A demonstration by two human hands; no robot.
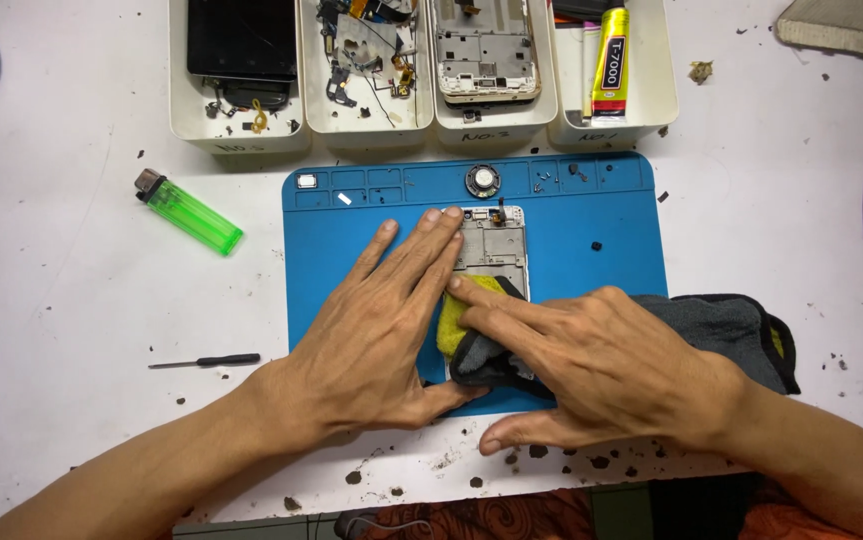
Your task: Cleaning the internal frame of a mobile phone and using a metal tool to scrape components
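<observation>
Head view, bench top. A blue work mat (571,270) lies at centre on the white table (71,300). On the mat sits a phone mid-frame (496,245), metal side up, its lower half covered.

Left hand (376,330): flat, palm down, fingers straight and close together, fingertips resting on the left edge of the frame; thumb spread toward 3 o'clock along the mat's near edge. It grips nothing, only presses.

Right hand (591,360): fingers extended and held together, pressing a yellow-and-grey cloth (466,325) onto the lower part of the frame; index tip at the cloth's upper edge. The cloth trails off toward 3 o'clock under the wrist (dark trim visible there).

Surroundings: a small round speaker (482,180) in the mat's top tray strip, at 12 o'clock from the frame. Four white bins (371,125) beyond the mat hold phone parts; the rightmost holds a yellow glue tube (610,60). A green lighter (189,212) at 10 o'clock from the left hand; a small black screwdriver (206,361) at 9 o'clock.
</observation>
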